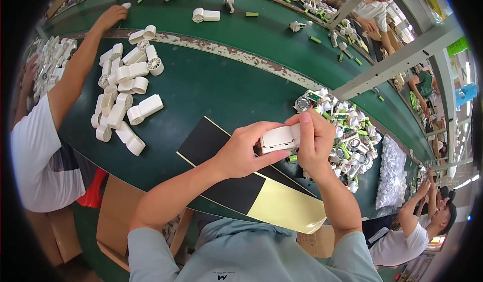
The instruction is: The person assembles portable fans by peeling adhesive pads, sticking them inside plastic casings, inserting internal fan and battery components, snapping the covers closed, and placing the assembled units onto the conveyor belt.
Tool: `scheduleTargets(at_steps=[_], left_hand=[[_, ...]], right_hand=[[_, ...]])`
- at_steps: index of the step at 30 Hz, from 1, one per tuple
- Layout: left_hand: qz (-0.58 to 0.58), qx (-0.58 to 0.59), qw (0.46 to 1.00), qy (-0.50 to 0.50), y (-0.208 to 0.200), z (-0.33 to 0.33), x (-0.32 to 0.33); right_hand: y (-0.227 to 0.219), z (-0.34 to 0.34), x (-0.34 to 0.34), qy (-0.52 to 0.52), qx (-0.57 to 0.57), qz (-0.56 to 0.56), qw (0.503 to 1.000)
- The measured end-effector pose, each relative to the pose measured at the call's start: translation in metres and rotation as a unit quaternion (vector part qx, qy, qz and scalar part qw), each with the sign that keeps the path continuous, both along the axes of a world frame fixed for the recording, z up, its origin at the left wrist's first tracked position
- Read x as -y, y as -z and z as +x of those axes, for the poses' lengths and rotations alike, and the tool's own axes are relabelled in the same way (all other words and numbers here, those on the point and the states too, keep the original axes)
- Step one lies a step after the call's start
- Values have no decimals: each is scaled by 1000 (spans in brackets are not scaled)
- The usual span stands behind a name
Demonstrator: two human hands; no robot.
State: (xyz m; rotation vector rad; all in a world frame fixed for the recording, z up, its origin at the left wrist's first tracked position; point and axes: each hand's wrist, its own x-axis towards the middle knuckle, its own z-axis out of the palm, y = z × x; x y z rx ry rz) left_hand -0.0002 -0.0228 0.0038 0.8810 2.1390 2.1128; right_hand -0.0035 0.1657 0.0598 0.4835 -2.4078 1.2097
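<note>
Over the near edge of the green table, both my hands grip a white plastic handheld fan housing (275, 138). Fingers and thumb of my left hand (240, 152) wrap its left end. My right hand (316, 143) closes on the right end, thumb and forefinger pinching near the top; my fingers hide part of that end. Just right of my right hand lies a heap of loose fan parts (355, 153), with small motors, circuit boards and green battery cells. Beneath my hands is a black mat (216, 148) with a pale yellow sheet (282, 206) at its near end.
White fan bodies (126, 70) are piled at the table's left. A clear bag of white pieces (391, 174) lies far right. Behind a worn metal rail (216, 53) runs a green conveyor belt (156, 13) carrying scattered parts. A co-worker's arm (83, 75) reaches across at left. Cardboard boxes (118, 214) stand below.
</note>
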Motion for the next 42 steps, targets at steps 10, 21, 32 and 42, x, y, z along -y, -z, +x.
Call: scheduleTargets(at_steps=[10,21,32,42], left_hand=[[8,-64,997,-33,4,3,-1],[75,62,995,16,-3,7,-4],[82,328,938,80,3,-11,9],[-19,-139,987,-77,-8,3,-7]], right_hand=[[7,3,3,3,-36,-25,999],[13,7,-5,4,-32,-53,998],[-7,8,-3,-35,-29,34,998],[10,2,-10,-46,-132,-18,990]])
